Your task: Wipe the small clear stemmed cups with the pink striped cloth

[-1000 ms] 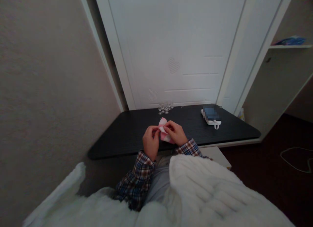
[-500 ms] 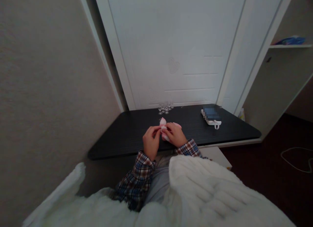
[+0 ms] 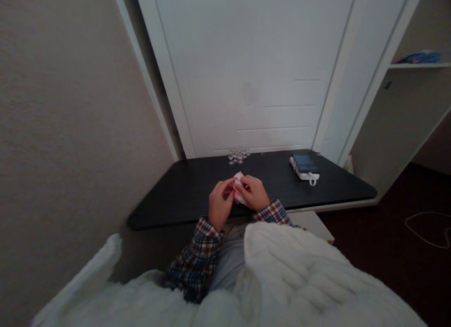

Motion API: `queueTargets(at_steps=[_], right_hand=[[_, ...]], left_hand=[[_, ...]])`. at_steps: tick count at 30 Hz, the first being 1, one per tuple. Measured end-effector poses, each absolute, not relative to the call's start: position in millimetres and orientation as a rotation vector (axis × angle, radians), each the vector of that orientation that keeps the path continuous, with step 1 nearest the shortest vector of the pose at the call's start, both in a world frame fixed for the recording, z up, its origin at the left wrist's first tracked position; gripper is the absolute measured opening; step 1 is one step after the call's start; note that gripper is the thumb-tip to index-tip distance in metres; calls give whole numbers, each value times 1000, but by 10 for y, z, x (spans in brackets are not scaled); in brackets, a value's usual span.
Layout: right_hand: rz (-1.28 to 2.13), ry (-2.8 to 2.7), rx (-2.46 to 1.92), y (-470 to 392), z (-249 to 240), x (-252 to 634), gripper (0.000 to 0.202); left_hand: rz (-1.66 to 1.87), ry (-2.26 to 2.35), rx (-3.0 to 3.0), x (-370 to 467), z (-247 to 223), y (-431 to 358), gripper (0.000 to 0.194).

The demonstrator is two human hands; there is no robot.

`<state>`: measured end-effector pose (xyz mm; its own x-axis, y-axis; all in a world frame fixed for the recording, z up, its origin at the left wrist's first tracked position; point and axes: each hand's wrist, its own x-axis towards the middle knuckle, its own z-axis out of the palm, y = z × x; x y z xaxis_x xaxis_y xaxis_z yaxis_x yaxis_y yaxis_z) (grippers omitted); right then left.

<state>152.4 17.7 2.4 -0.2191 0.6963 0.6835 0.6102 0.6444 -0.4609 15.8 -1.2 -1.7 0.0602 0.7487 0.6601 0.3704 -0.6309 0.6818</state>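
Note:
A small pink and white soft item (image 3: 239,176) is held between my two hands above the front part of the black tabletop (image 3: 186,186). My right hand (image 3: 255,193) has its fingers wrapped round the item from the right. My left hand (image 3: 220,202) is at the item's left side, its thumb and fingertips bent together against it. What lies between the left fingertips is too small to make out. Part of the item is hidden by the right fingers.
Several small clear stemmed pieces (image 3: 238,155) stand at the tabletop's back edge. To the right lies a white device with a dark screen (image 3: 305,165). White panels (image 3: 278,59) rise behind the top. A white box (image 3: 310,223) is below its front edge.
The pink and white item has turned and shifted slightly right, with less of it showing. My left hand has moved a little right, and its fingers have changed position.

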Motion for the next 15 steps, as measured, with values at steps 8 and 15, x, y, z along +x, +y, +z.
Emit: queueTargets(at_steps=[8, 15], right_hand=[[121, -1908, -1040, 179, 28, 1521, 24], [113, -1910, -1057, 179, 26, 1510, 23]], left_hand=[[1629, 1125, 1965, 165, -37, 7, 25], [1622, 1190, 1944, 157, -70, 34, 18]])
